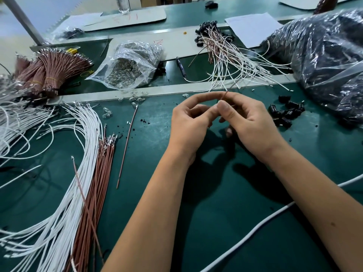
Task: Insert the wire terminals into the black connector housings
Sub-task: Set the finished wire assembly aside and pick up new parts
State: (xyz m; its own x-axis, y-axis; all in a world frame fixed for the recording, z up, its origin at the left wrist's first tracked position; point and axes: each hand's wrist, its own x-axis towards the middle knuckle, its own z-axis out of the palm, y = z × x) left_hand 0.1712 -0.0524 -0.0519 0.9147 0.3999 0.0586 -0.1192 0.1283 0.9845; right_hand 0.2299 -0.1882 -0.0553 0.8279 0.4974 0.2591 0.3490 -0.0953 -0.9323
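My left hand (189,122) and my right hand (249,120) meet above the green mat (216,213), fingertips touching. A thin brown wire (225,95) pokes up between the fingers of both hands, which curl round it. Whatever else they hold is hidden by the fingers. Loose black connector housings (284,112) lie just right of my right hand. White wires (78,146) and brown wires (98,173) with metal terminals fan out on the left. A pile of finished wires with black housings (222,46) lies at the back.
A clear bag of small clear parts (129,65) sits at the back centre. A big plastic bag of black parts (324,55) fills the right. Bundled brown wires (49,69) lie far left. A pen (180,66) and a white cable (275,213) lie on the mat.
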